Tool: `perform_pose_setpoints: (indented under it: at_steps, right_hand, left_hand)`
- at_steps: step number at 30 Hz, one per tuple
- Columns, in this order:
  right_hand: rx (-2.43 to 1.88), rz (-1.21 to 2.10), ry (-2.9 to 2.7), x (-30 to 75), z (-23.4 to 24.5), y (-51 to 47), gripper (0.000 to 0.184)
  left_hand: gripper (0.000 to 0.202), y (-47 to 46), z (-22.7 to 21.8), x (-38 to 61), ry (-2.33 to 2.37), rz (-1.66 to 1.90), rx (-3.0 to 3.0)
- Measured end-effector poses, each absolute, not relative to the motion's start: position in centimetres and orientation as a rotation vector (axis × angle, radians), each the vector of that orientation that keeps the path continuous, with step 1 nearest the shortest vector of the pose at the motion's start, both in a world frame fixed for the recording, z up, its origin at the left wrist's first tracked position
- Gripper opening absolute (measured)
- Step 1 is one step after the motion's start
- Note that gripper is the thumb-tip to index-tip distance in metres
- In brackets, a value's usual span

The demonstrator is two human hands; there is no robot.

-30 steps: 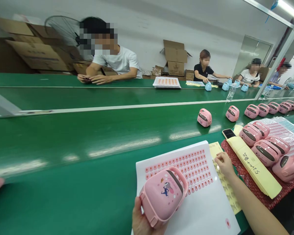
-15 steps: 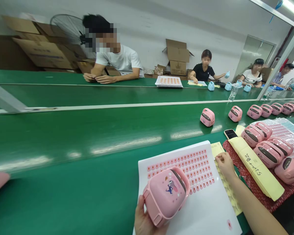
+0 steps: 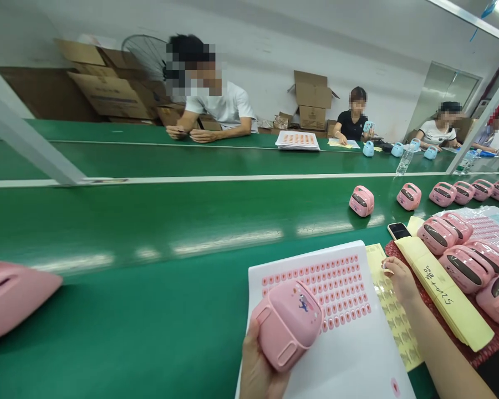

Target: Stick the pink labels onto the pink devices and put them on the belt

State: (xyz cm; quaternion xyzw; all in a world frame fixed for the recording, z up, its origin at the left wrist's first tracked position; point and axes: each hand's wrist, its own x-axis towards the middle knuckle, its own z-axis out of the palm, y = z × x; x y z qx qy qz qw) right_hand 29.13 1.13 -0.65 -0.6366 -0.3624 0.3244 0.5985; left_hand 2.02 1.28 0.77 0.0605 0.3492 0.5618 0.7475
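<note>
Cardboard boxes and a fan stand beyond the green conveyor.

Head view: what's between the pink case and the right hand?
Between pink case and right hand, head view shows a white sheet of pink labels and a yellow sheet.

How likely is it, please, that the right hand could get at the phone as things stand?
Quite likely. The right hand lies just below the phone on the red mat. Only flat yellow paper lies near the path, and the pink devices sit to the phone's right, not between them.
</note>
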Motion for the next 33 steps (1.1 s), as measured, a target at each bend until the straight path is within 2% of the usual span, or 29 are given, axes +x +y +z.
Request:
perform_pose_setpoints:
  at_steps: [7, 11, 21, 33]
  right_hand:
    - [-1.217, 1.093, -1.136, 22.3, 5.6, 0.3, 0.02]
    - [-1.181, 1.11, -1.309, 19.4, 7.5, 0.2, 0.018]
    - [-1.272, 0.911, -1.46, 18.1, 7.4, 0.0, 0.01]
    - [-1.308, 0.949, -1.413, 17.0, 6.6, -0.2, 0.007]
  left_hand:
    - [0.055, 0.8, 3.1, 4.0, 0.934, 1.232, 0.366]
    - [0.055, 0.7, 3.5, 4.3, 0.941, 1.278, 0.422]
    - [0.054, 0.7, 3.9, 4.5, 0.943, 1.323, 0.445]
    - [0.052, 0.6, 4.0, 4.6, 0.921, 1.31, 0.452]
